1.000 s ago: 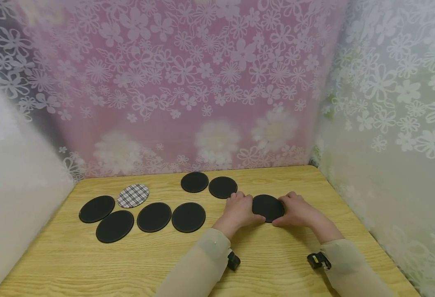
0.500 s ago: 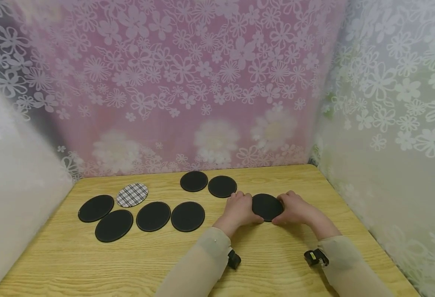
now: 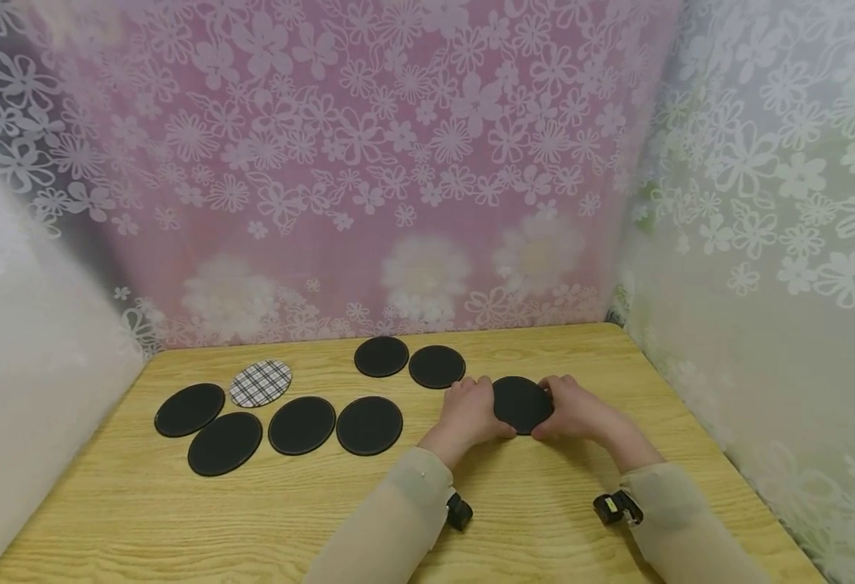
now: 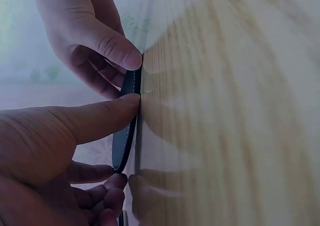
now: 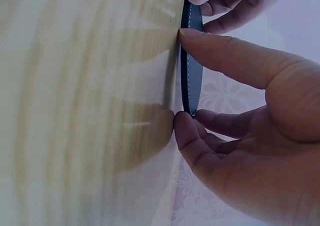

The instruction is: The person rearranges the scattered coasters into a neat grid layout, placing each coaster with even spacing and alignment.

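Observation:
A round black coaster point(image 3: 522, 405) with a stitched rim is held between my two hands at the right of the table. My left hand point(image 3: 469, 412) pinches its left edge, thumb at the near side and fingers at the far side. On the opposite edge, my right hand point(image 3: 582, 415) grips it the same way. Both wrist views show the coaster point(image 4: 123, 141) edge-on, very close to the tabletop. The right thumb point(image 5: 225, 56) presses its near rim. Whether the whole coaster is off the wood is hard to tell.
Two black coasters lie at the back, one point(image 3: 437, 367) just beyond my left hand. Several more, including a black one point(image 3: 370, 426), lie at the left with a plaid coaster point(image 3: 260, 384). Flowered curtains point(image 3: 427, 162) stand behind and beside the wooden table point(image 3: 530, 519).
The held coaster has shifted slightly left and away from me, its far edge appearing a little higher. My right hand has moved slightly left with it. The other coasters stay put.

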The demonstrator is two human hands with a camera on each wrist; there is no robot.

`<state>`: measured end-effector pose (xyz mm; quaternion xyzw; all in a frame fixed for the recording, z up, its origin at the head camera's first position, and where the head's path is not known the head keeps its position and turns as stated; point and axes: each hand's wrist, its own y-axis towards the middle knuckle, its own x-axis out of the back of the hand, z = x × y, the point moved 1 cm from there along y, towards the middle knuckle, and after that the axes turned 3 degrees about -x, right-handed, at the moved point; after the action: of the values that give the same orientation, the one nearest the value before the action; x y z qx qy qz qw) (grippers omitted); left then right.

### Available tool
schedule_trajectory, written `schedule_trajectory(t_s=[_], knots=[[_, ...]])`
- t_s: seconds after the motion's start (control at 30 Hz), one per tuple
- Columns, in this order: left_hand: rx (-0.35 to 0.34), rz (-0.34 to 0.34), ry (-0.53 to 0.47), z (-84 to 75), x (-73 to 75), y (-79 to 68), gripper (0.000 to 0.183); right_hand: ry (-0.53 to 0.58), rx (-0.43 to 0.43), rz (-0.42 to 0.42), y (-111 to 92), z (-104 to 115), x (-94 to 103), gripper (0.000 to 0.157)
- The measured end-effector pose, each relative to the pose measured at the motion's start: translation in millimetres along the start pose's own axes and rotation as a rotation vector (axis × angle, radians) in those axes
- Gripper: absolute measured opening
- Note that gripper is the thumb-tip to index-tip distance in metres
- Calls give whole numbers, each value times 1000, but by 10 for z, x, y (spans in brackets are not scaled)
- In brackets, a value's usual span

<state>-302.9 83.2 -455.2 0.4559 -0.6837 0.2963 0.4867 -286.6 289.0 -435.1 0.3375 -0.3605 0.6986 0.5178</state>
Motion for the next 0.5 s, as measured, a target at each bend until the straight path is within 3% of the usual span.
schedule_trajectory(t_s=[0.5], knots=[[3, -4, -28, 209, 104, -164, 83, 65, 36, 26, -10, 212, -111, 86]])
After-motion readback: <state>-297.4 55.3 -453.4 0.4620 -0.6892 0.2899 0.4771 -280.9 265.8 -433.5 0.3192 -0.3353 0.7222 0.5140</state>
